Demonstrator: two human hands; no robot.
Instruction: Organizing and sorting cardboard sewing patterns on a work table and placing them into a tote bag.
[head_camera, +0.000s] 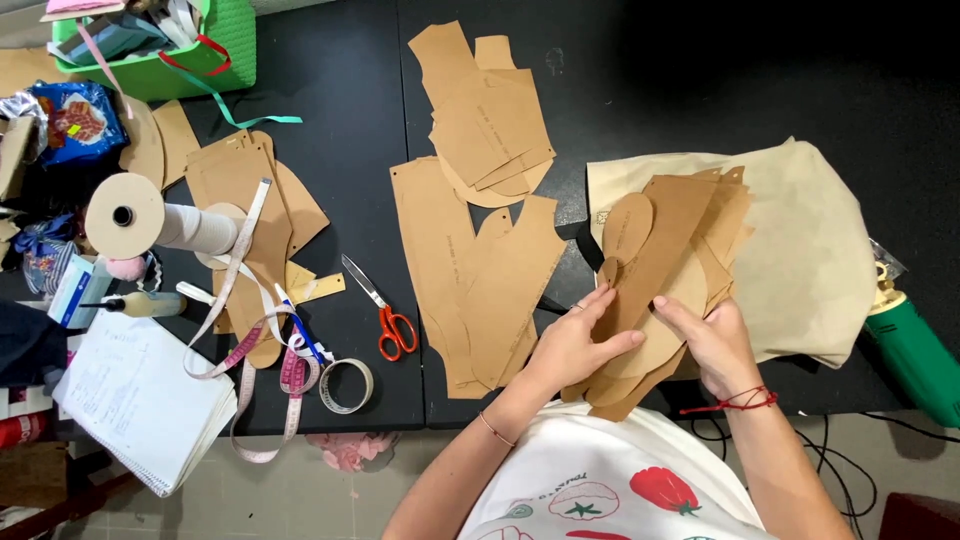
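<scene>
My left hand (577, 342) and my right hand (709, 343) both grip a stack of brown cardboard pattern pieces (668, 262) near the table's front edge. The stack fans upward over a beige cloth (810, 260) that lies on the black table (340, 120). My left fingers pinch the stack's lower left side, my right fingers hold its lower right. A thin bracelet is on the left wrist and a red string on the right.
More brown pattern pieces (480, 240) lie mid-table. Red-handled scissors (384, 312), a tape roll (347, 385), a measuring tape (250, 330), a thread spool (150, 218), a notebook (140, 400) and a green basket (170, 45) lie to the left. A green tool (915, 350) is at right.
</scene>
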